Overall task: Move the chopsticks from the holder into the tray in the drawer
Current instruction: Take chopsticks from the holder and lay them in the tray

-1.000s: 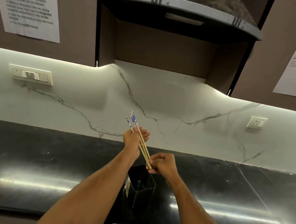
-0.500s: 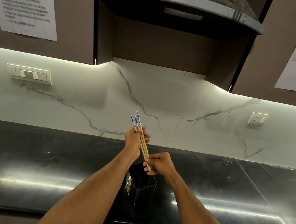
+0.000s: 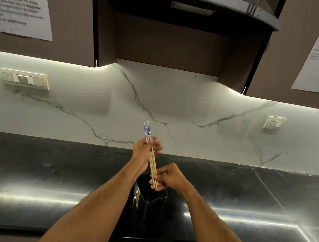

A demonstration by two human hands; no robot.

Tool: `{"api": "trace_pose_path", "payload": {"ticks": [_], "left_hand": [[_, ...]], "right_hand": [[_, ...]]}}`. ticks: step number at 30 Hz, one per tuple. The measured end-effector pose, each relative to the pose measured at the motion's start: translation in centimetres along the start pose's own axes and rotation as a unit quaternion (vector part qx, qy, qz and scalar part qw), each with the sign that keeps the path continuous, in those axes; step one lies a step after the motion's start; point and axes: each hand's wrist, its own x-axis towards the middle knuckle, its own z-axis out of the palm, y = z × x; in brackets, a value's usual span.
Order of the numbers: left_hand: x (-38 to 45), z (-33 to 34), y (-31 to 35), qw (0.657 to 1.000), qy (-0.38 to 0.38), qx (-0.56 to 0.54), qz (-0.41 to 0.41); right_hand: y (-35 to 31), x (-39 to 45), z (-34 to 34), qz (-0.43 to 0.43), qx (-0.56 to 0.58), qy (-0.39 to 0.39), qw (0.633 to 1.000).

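A bundle of wooden chopsticks (image 3: pixel 153 163) with blue-and-white patterned tops is held steeply above a black holder (image 3: pixel 152 200) standing on the dark counter. My left hand (image 3: pixel 144 148) grips the bundle near the patterned tops. My right hand (image 3: pixel 167 177) pinches the thin lower ends just over the holder's open mouth. The holder looks empty inside as far as I can see. The drawer and its tray are out of view.
The glossy black counter (image 3: pixel 51 184) runs left and right, with its front edge (image 3: pixel 27 231) near the bottom. A marble backsplash carries a switch panel (image 3: pixel 24 79) and a socket (image 3: pixel 274 122). A hood (image 3: pixel 185 4) and cabinets with paper sheets hang overhead.
The chopsticks' spread tops have come together into one tight bundle. Both hands keep their grip over the holder, and the view has tilted slightly.
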Motion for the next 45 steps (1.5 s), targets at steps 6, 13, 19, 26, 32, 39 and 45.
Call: {"api": "trace_pose_path", "payload": {"ticks": [6, 13, 19, 26, 32, 39, 45], "left_hand": [[0.2, 0.0, 0.5, 1.0, 0.005, -0.005, -0.018], [0.1, -0.2, 1.0, 1.0, 0.004, -0.015, -0.016], [0.3, -0.4, 1.3, 1.0, 0.0, -0.015, -0.014], [0.4, -0.7, 1.4, 1.0, -0.005, -0.007, -0.018], [0.1, -0.8, 1.0, 0.999, -0.017, -0.016, -0.022], [0.0, -1.0, 0.7, 0.999, -0.022, -0.002, -0.026], [-0.2, -1.1, 0.4, 0.997, -0.031, 0.06, -0.022]], "right_hand": [[0.3, 0.0, 0.1, -0.004, 0.014, -0.025, 1.0], [0.2, 0.0, 0.0, 0.002, 0.024, -0.033, 0.999], [0.2, 0.0, 0.1, 0.018, 0.018, -0.043, 0.999], [0.1, 0.5, 0.3, 0.029, 0.003, -0.052, 0.998], [-0.4, 0.8, 0.5, 0.026, 0.001, -0.027, 0.999], [-0.1, 0.5, 0.6, 0.027, 0.012, -0.036, 0.999], [0.0, -0.1, 0.1, 0.012, -0.023, -0.05, 0.998]]}}
